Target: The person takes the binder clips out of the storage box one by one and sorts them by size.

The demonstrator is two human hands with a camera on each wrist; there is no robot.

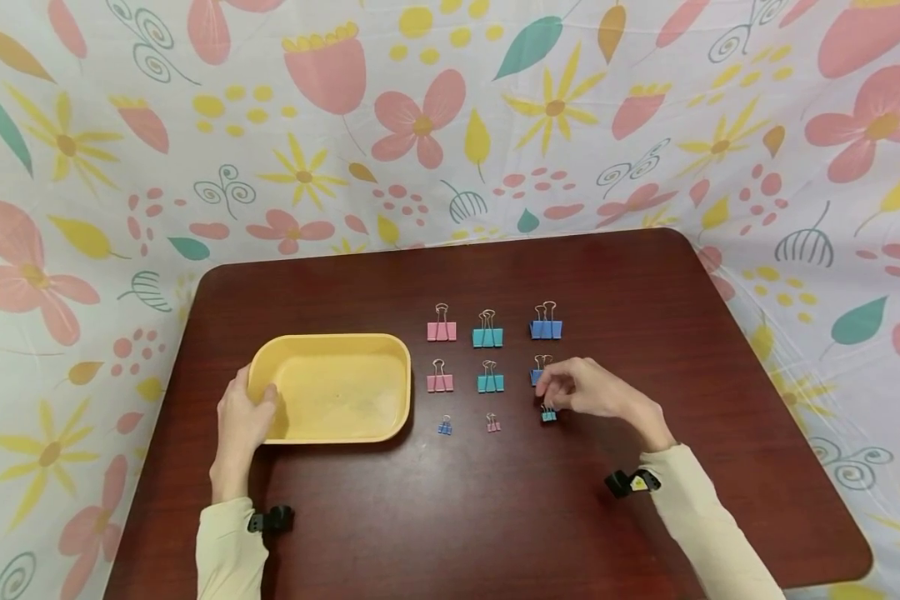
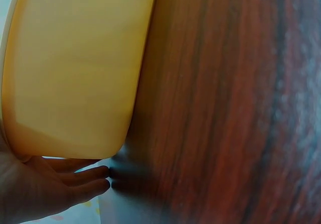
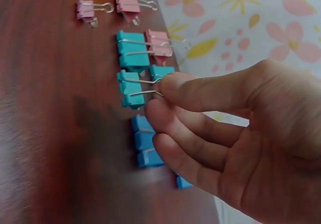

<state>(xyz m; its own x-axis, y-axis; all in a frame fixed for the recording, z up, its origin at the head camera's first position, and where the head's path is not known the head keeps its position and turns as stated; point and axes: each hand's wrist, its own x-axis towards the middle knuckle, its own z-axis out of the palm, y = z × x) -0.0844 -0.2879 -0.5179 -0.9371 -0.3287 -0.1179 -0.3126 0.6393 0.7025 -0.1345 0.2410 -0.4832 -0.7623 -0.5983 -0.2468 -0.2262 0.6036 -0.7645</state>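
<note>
At its left end the yellow plastic tray (image 1: pixel 337 392) is gripped by my left hand (image 1: pixel 243 417), thumb over the rim and fingers along the outer wall. My right hand (image 1: pixel 592 390) pinches the wire handles of a small teal binder clip (image 3: pixel 131 89) between thumb and index finger. That clip is at the near end of the right column, and whether it touches the table cannot be told. Just beyond it stands a medium blue binder clip (image 1: pixel 536 377), partly covered by the fingers. In the left wrist view, the tray (image 2: pixel 80 73) hides part of the left hand (image 2: pixel 40 189).
Pink binder clips (image 1: pixel 442 332), teal binder clips (image 1: pixel 487 337) and a large blue binder clip (image 1: pixel 546 330) stand in rows right of the tray. Nearer are a small blue clip (image 1: pixel 446 426) and a small pink clip (image 1: pixel 493 423). A flowered cloth (image 1: pixel 420 192) hangs behind the table (image 1: pixel 450 525).
</note>
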